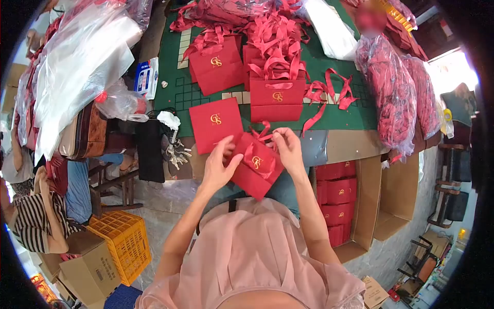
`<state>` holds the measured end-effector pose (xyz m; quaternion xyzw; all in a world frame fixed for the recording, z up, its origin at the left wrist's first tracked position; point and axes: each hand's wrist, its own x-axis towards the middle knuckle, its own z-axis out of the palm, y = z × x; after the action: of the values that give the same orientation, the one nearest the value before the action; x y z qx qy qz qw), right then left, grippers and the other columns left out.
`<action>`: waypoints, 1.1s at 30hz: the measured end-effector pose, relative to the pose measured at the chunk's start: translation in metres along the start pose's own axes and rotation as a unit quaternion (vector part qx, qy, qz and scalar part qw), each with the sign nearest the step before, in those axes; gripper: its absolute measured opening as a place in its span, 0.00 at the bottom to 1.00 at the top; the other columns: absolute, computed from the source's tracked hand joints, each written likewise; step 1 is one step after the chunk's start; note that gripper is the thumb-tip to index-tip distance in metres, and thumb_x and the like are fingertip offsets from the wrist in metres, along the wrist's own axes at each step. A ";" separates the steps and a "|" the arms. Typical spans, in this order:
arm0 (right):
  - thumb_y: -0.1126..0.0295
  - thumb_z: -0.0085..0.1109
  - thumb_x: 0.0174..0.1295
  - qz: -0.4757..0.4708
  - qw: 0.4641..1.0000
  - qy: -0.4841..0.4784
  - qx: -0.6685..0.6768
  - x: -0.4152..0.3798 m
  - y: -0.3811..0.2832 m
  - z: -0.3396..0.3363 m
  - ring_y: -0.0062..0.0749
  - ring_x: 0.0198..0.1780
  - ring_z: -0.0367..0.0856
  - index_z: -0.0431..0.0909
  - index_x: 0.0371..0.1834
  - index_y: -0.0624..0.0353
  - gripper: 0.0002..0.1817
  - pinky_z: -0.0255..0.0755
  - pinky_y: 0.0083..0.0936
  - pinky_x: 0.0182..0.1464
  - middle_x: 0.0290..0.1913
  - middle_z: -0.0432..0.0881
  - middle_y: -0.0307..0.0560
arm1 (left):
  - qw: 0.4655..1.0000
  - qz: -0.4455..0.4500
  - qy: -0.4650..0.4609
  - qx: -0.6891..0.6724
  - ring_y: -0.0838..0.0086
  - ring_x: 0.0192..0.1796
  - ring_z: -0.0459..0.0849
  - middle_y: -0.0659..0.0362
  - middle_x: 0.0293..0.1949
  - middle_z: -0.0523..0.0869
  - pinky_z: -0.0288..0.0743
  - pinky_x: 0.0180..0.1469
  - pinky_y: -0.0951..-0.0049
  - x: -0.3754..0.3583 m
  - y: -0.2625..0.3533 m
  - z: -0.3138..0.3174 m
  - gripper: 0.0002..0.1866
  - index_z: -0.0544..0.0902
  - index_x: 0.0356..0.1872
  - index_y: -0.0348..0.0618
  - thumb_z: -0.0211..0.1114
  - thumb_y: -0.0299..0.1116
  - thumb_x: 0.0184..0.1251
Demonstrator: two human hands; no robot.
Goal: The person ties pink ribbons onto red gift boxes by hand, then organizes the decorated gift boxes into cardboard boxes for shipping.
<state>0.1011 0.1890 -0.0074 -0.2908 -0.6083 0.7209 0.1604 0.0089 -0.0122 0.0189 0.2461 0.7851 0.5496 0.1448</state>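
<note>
A small red paper gift bag [265,175] with a gold monogram sits tilted in front of me, close to the table's near edge. Its red ribbon [263,132] rises at the top, where my right hand [289,152] pinches it between thumb and fingers. My left hand [221,167] is at the bag's left side, thumb and fingers apart, the thumb overlapping the bag's edge. Just beyond that hand, a flat red bag [215,121] with the same monogram lies on the table.
Red bags with ribbon handles [278,100] stand in rows on the green mat [355,116]. Loose ribbon [337,87] lies to their right, beside plastic-wrapped red bundles [386,92]. A carton [364,206] of red bags is below right. Keys [176,153] lie left; another person [38,221] sits beyond.
</note>
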 end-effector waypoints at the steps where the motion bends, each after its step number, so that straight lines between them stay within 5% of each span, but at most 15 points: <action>1: 0.71 0.54 0.74 0.016 1.000 -0.008 0.021 0.000 0.001 0.001 0.24 0.35 0.85 0.75 0.46 0.64 0.07 0.75 0.18 0.39 0.37 0.80 0.38 | 0.999 -0.023 -0.025 0.002 0.72 0.43 0.80 0.56 0.48 0.82 0.75 0.46 0.72 -0.002 0.000 -0.005 0.27 0.76 0.64 0.42 0.72 0.32 0.63; 4: 0.70 0.54 0.74 0.039 0.998 -0.010 0.052 -0.003 -0.005 0.003 0.23 0.35 0.84 0.75 0.45 0.63 0.07 0.74 0.18 0.39 0.36 0.80 0.38 | 0.987 -0.118 -0.096 -0.045 0.88 0.32 0.72 0.67 0.39 0.80 0.69 0.36 0.84 0.001 -0.012 -0.021 0.29 0.77 0.63 0.40 0.76 0.33 0.60; 6: 0.69 0.53 0.75 0.041 0.996 0.001 0.076 -0.005 -0.011 0.003 0.22 0.35 0.83 0.75 0.45 0.63 0.07 0.74 0.18 0.39 0.36 0.80 0.38 | 0.976 -0.146 -0.145 -0.071 0.89 0.26 0.70 0.67 0.35 0.83 0.67 0.29 0.83 0.011 -0.021 -0.034 0.30 0.79 0.61 0.41 0.79 0.37 0.57; 11: 0.69 0.54 0.74 -0.015 0.994 0.012 0.103 -0.002 -0.006 0.008 0.19 0.34 0.81 0.76 0.44 0.61 0.06 0.74 0.17 0.39 0.35 0.80 0.36 | 0.949 -0.148 -0.168 -0.220 0.80 0.49 0.82 0.62 0.45 0.85 0.78 0.54 0.74 0.001 0.019 -0.033 0.26 0.78 0.54 0.39 0.80 0.30 0.55; 15: 0.67 0.55 0.74 -0.006 0.997 0.049 0.058 0.010 -0.008 -0.002 0.17 0.33 0.80 0.77 0.44 0.61 0.08 0.73 0.16 0.37 0.35 0.81 0.34 | 0.951 -0.136 -0.179 -0.214 0.81 0.48 0.82 0.62 0.45 0.85 0.78 0.53 0.74 -0.009 0.021 -0.036 0.25 0.78 0.54 0.39 0.79 0.29 0.56; 18: 0.66 0.56 0.73 -0.028 0.994 0.099 0.019 0.021 -0.021 -0.015 0.11 0.30 0.70 0.79 0.44 0.58 0.08 0.66 0.12 0.33 0.32 0.77 0.28 | 0.955 -0.123 -0.200 -0.179 0.82 0.48 0.81 0.64 0.45 0.84 0.78 0.54 0.74 -0.016 0.028 -0.044 0.23 0.79 0.52 0.38 0.77 0.27 0.57; 22: 0.67 0.55 0.74 -0.076 0.987 0.131 -0.043 0.024 -0.023 -0.007 0.14 0.36 0.78 0.79 0.47 0.61 0.09 0.72 0.14 0.35 0.36 0.81 0.34 | 0.957 -0.121 -0.196 -0.173 0.80 0.50 0.82 0.63 0.47 0.84 0.77 0.55 0.74 -0.014 0.026 -0.047 0.24 0.78 0.54 0.38 0.77 0.27 0.57; 27: 0.68 0.54 0.75 -0.098 0.986 0.134 -0.002 0.012 -0.027 0.000 0.21 0.42 0.83 0.76 0.56 0.61 0.12 0.77 0.18 0.43 0.43 0.84 0.42 | 0.966 -0.125 -0.064 -0.215 0.78 0.54 0.81 0.60 0.54 0.83 0.75 0.59 0.73 0.005 0.024 -0.065 0.28 0.74 0.62 0.37 0.75 0.28 0.61; 30: 0.71 0.55 0.73 -0.188 0.953 0.122 -0.202 -0.004 -0.001 0.003 0.26 0.42 0.83 0.78 0.52 0.62 0.10 0.78 0.25 0.44 0.44 0.83 0.44 | 0.959 -0.094 0.052 -0.262 0.77 0.57 0.79 0.58 0.56 0.82 0.74 0.60 0.73 0.046 0.028 -0.074 0.26 0.72 0.63 0.37 0.70 0.26 0.66; 33: 0.74 0.61 0.65 -0.234 0.922 0.067 -0.300 -0.021 0.009 0.014 0.41 0.43 0.82 0.81 0.44 0.60 0.06 0.76 0.32 0.45 0.43 0.82 0.49 | 0.952 -0.018 0.059 -0.300 0.77 0.57 0.78 0.59 0.55 0.81 0.71 0.61 0.73 0.100 0.028 -0.083 0.20 0.71 0.63 0.38 0.62 0.28 0.73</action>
<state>0.1099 0.1641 -0.0102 -0.2220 -0.8349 0.4252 0.2699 -0.1098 -0.0150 0.0788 0.1441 0.5955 0.7706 0.1755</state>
